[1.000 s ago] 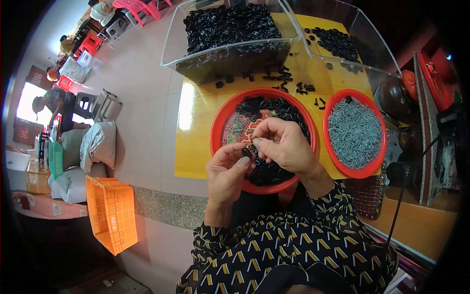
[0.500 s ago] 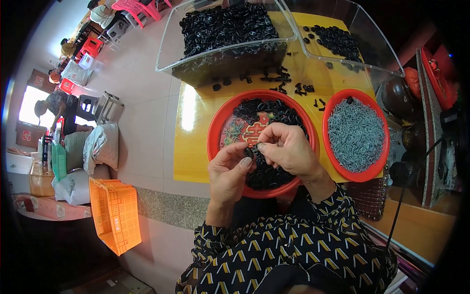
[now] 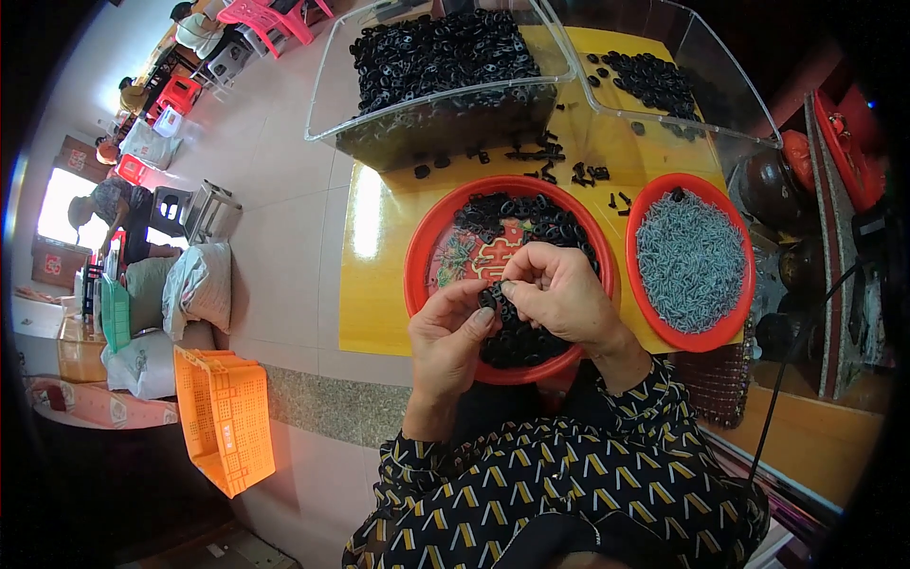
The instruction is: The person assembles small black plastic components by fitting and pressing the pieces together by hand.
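Yellow table [image 3: 379, 284]; both hands [image 3: 512, 308] curled, pinching black piece [image 3: 491, 298] over red bowl [image 3: 422, 251].

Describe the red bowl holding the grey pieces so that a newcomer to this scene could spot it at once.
Start at the yellow table. Two round red bowls sit side by side on its near part. The red bowl of grey pieces lies right of the hands; its neighbour, the red bowl of black pieces, sits directly under them.
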The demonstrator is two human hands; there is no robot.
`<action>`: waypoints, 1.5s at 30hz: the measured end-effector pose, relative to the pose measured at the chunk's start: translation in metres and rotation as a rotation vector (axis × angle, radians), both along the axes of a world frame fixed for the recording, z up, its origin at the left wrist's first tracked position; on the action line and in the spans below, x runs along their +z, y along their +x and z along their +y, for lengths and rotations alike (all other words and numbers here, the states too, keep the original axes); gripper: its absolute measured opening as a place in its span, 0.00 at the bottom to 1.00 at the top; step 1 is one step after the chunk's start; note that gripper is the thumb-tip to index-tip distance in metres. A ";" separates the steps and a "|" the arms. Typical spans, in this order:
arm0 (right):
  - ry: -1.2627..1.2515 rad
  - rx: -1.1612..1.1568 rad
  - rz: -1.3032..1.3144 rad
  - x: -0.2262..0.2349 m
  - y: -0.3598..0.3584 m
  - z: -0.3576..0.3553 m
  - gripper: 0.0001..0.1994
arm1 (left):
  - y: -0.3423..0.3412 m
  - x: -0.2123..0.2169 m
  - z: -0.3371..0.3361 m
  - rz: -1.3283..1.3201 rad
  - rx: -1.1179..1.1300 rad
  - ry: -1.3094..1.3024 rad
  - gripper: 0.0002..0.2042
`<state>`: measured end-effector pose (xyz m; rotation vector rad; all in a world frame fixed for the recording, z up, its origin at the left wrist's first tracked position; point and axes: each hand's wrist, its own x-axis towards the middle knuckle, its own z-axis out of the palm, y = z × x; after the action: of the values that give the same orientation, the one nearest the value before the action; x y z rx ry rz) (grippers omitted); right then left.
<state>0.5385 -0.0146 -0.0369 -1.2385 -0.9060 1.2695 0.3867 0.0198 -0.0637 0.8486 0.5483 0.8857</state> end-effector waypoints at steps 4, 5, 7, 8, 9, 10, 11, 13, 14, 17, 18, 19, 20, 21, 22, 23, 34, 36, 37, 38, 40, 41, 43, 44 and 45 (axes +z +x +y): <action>-0.008 0.005 -0.022 0.000 -0.001 0.000 0.02 | -0.001 -0.002 0.000 -0.001 -0.002 -0.002 0.14; -0.010 0.006 -0.042 0.000 0.000 0.000 0.02 | -0.001 -0.003 0.000 0.002 0.002 0.007 0.14; -0.001 0.008 -0.049 -0.002 -0.001 0.000 0.02 | -0.001 -0.003 0.000 0.006 0.006 0.018 0.14; 0.006 0.008 -0.055 -0.003 -0.001 0.000 0.02 | -0.001 -0.004 0.000 0.004 0.006 0.010 0.14; 0.006 0.008 -0.056 -0.003 -0.001 0.000 0.02 | -0.001 -0.005 0.000 0.003 0.006 0.003 0.14; -0.001 0.011 -0.042 -0.003 -0.002 0.001 0.02 | 0.000 -0.005 0.000 0.003 0.005 0.003 0.14; -0.009 0.014 -0.027 -0.003 -0.002 0.001 0.02 | 0.000 -0.005 -0.001 0.008 0.012 0.002 0.14; 0.007 0.016 -0.049 -0.004 -0.002 0.001 0.02 | 0.000 -0.004 -0.001 0.013 0.017 0.001 0.14; 0.021 0.019 -0.073 -0.005 -0.002 0.001 0.01 | 0.000 -0.004 -0.001 0.015 0.009 0.012 0.14; 0.011 0.036 -0.027 -0.004 -0.004 0.001 0.01 | 0.000 -0.004 -0.001 0.017 0.000 0.029 0.15; 0.013 0.038 -0.027 -0.002 -0.004 0.001 0.01 | 0.000 -0.004 -0.001 0.017 -0.001 0.033 0.15; 0.006 0.041 -0.010 -0.001 -0.005 0.001 0.01 | 0.000 -0.003 -0.002 0.017 0.001 0.035 0.15; 0.001 0.041 0.004 0.001 -0.005 0.001 0.01 | 0.000 -0.003 -0.002 0.027 -0.002 0.040 0.15; 0.005 0.040 0.002 -0.001 -0.005 0.001 0.01 | 0.000 -0.003 -0.002 0.037 -0.004 0.044 0.15; 0.002 0.056 0.012 -0.005 -0.005 0.000 0.02 | -0.001 -0.004 -0.002 0.036 -0.004 0.049 0.15; 0.001 0.073 0.022 -0.006 -0.005 0.001 0.03 | -0.002 -0.006 -0.002 0.041 0.001 0.072 0.15; 0.009 0.174 0.250 -0.012 0.001 0.003 0.05 | -0.007 0.000 -0.002 0.151 0.028 0.151 0.13; 0.018 0.182 0.243 -0.015 0.002 0.004 0.06 | -0.007 -0.002 -0.002 0.166 0.034 0.216 0.13; 0.017 0.197 0.281 -0.016 0.002 0.005 0.05 | -0.008 -0.002 -0.002 0.165 0.036 0.214 0.13; 0.015 0.210 0.317 -0.016 0.002 0.005 0.04 | -0.008 0.000 -0.003 0.197 0.049 0.246 0.13; 0.008 0.218 0.352 -0.018 0.002 0.005 0.04 | -0.006 0.003 -0.004 0.229 0.061 0.274 0.13; 0.004 0.227 0.390 -0.018 0.001 0.005 0.04 | -0.006 0.005 -0.004 0.238 0.075 0.298 0.13; 0.002 0.220 0.405 -0.019 -0.001 0.005 0.04 | -0.006 0.006 -0.003 0.249 0.088 0.318 0.13; 0.004 0.212 0.421 -0.019 -0.002 0.006 0.04 | -0.007 0.006 -0.002 0.295 0.098 0.371 0.13; 0.002 0.213 0.421 -0.020 -0.003 0.006 0.04 | -0.007 0.006 -0.001 0.341 0.107 0.423 0.13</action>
<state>0.5351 -0.0084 -0.0570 -0.8390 -0.7407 1.6219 0.3793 0.0189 -0.0580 1.3812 0.7195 0.9782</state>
